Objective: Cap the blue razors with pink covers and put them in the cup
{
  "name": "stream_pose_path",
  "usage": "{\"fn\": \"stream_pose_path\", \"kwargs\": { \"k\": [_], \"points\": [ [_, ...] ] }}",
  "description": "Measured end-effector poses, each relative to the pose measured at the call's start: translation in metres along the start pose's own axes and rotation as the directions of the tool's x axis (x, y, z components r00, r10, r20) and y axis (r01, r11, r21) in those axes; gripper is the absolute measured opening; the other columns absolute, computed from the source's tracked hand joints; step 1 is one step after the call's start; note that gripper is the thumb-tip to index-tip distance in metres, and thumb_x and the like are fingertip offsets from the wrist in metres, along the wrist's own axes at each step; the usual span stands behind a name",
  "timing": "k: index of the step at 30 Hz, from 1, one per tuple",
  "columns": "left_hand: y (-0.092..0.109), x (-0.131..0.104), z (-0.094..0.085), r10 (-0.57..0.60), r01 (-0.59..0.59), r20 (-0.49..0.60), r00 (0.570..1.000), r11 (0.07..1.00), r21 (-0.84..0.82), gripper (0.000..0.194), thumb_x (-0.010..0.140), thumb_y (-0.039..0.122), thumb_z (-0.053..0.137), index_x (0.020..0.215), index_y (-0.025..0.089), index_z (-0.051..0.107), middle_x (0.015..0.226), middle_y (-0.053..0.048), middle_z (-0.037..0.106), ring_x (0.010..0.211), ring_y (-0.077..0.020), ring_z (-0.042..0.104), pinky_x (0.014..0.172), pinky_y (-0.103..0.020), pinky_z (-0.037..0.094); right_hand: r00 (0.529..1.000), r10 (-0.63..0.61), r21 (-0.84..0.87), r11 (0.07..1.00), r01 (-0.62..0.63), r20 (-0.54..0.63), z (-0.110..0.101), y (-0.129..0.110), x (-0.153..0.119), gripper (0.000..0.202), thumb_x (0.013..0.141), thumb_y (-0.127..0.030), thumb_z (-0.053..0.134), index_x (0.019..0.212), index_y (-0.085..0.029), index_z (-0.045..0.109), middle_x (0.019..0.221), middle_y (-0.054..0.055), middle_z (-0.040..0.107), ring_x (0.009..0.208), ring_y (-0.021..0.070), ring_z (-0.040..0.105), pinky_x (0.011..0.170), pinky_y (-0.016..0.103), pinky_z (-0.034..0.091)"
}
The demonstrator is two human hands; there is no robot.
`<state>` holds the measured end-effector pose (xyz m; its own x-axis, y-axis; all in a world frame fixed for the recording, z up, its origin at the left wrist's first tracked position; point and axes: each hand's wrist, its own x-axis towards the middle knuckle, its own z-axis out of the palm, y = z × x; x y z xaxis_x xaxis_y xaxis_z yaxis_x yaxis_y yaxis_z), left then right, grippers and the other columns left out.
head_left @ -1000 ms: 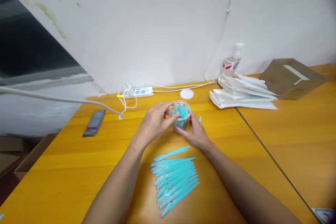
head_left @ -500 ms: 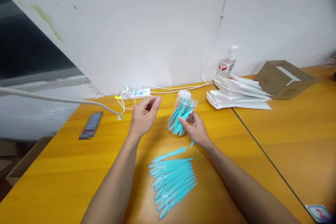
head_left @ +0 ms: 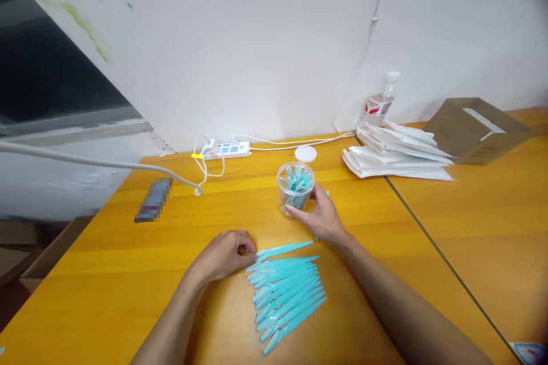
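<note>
Wrapped around the right side of a clear plastic jar (head_left: 282,203), my right hand (head_left: 324,217) steadies it as it stands upright and open-topped. Several teal eyebrow razors (head_left: 297,179) are bunched inside it. My left hand (head_left: 231,254) has its fingers pinched at the left, capped end of the uppermost teal eyebrow razor (head_left: 285,249) on the table. Just below lies a slanted row of more eyebrow razors (head_left: 289,296), side by side. Behind the jar rests a round white lid (head_left: 305,153). Small teal tips show beside my right hand, mostly hidden by it.
A white power strip (head_left: 229,150) with cables lies along the wall. At left is a blurred dark phone-like object (head_left: 154,199). White envelopes (head_left: 398,154), a clear bottle (head_left: 379,104) and a cardboard box (head_left: 475,131) stand at the back right. A seam crosses the wooden table (head_left: 107,274).
My left hand has come down from beside the jar to the razors on the table. The jar, tilted before, now stands upright in my right hand, uncovering the lid behind.
</note>
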<state>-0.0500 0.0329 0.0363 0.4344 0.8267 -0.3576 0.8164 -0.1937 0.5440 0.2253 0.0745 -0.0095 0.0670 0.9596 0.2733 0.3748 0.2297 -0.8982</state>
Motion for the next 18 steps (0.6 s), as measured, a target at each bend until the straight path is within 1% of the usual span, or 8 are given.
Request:
{"fn": "stream_pose_path", "kwargs": {
  "k": [2,5,7,10,13,16,18],
  "points": [
    [0.002,-0.001,0.003,0.009,-0.009,-0.033,0.999,1.0,-0.012,0.018,0.086,0.034,0.062,0.085,0.023,0.075,0.084,0.0,0.071,0.073,-0.0145,0.061,0.066,-0.024,0.041,1.0,-0.008,-0.019,1.0,0.008,0.023,0.001,0.002,-0.001,0.063,0.071,-0.048,0.084,0.123,-0.022,0.059,0.118,0.008,0.07,0.103,0.0247,0.065,0.094,0.041,0.052],
    [0.006,0.0,0.008,0.052,-0.055,-0.085,0.995,0.998,-0.033,0.02,0.086,0.038,0.065,0.095,0.023,0.074,0.087,0.0,0.069,0.075,-0.0148,0.059,0.069,-0.024,0.042,0.998,-0.014,-0.046,0.999,0.016,0.054,0.001,0.003,-0.003,0.065,0.072,-0.048,0.083,0.127,-0.022,0.058,0.124,0.009,0.068,0.109,0.0255,0.064,0.097,0.041,0.051],
    [0.008,0.001,0.012,0.06,-0.065,-0.094,0.994,0.997,-0.052,0.019,0.085,0.038,0.066,0.094,0.022,0.073,0.087,0.0,0.068,0.075,-0.0147,0.058,0.068,-0.024,0.042,0.998,-0.009,-0.057,0.998,0.013,0.066,0.0,0.003,-0.004,0.066,0.073,-0.048,0.083,0.128,-0.022,0.057,0.126,0.009,0.067,0.111,0.0257,0.063,0.098,0.042,0.05],
    [0.009,0.001,0.016,0.048,-0.056,-0.096,0.994,0.995,-0.082,0.018,0.088,0.036,0.062,0.088,0.02,0.071,0.085,-0.001,0.069,0.073,-0.0146,0.058,0.067,-0.024,0.042,0.997,-0.014,-0.056,0.998,0.018,0.076,0.0,0.003,-0.004,0.068,0.074,-0.049,0.081,0.131,-0.022,0.055,0.127,0.01,0.066,0.113,0.0259,0.062,0.099,0.042,0.05],
    [0.007,-0.002,0.016,0.068,-0.079,-0.114,0.991,0.992,-0.094,0.021,0.094,0.035,0.055,0.089,0.02,0.07,0.088,-0.002,0.07,0.078,-0.0158,0.061,0.07,-0.025,0.044,0.997,-0.034,-0.055,0.998,0.038,0.071,0.0,0.003,-0.005,0.067,0.075,-0.048,0.08,0.132,-0.022,0.055,0.128,0.01,0.065,0.113,0.0259,0.062,0.1,0.042,0.049],
    [0.005,-0.008,0.011,0.078,-0.104,-0.209,0.975,0.987,-0.119,0.026,0.1,0.036,0.048,0.092,0.019,0.066,0.09,-0.003,0.07,0.081,-0.0165,0.062,0.074,-0.026,0.046,0.997,-0.036,-0.058,0.997,0.04,0.073,0.0,0.003,-0.005,0.068,0.076,-0.05,0.079,0.133,-0.022,0.054,0.127,0.01,0.065,0.113,0.0259,0.061,0.1,0.043,0.049],
    [0.008,-0.013,0.004,0.045,-0.111,-0.323,0.945,0.976,-0.187,0.027,0.101,0.039,0.046,0.092,0.019,0.063,0.082,-0.002,0.067,0.074,-0.0154,0.062,0.07,-0.026,0.047,0.997,-0.028,-0.063,0.998,0.033,0.078,-0.001,0.002,-0.005,0.068,0.076,-0.052,0.079,0.132,-0.023,0.054,0.128,0.009,0.065,0.114,0.026,0.061,0.1,0.043,0.049]
  ]
}}
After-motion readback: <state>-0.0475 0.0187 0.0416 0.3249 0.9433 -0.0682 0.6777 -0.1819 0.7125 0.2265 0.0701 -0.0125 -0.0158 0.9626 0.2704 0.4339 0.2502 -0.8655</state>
